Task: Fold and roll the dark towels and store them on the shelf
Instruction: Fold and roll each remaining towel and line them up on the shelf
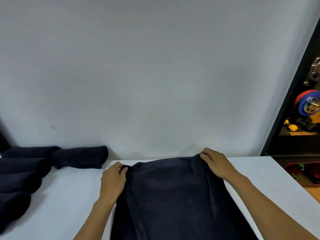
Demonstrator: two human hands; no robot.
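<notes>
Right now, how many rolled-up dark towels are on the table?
5. One rolled towel lies against the backdrop; four more lie side by side at the frame's left edge, cut off, so others may be hidden.

A white flat tabletop (69, 196) meets a pale grey backdrop (155, 75). At the right edge, red and blue weight plates (302, 104) sit beyond a black frame (289, 101).
</notes>
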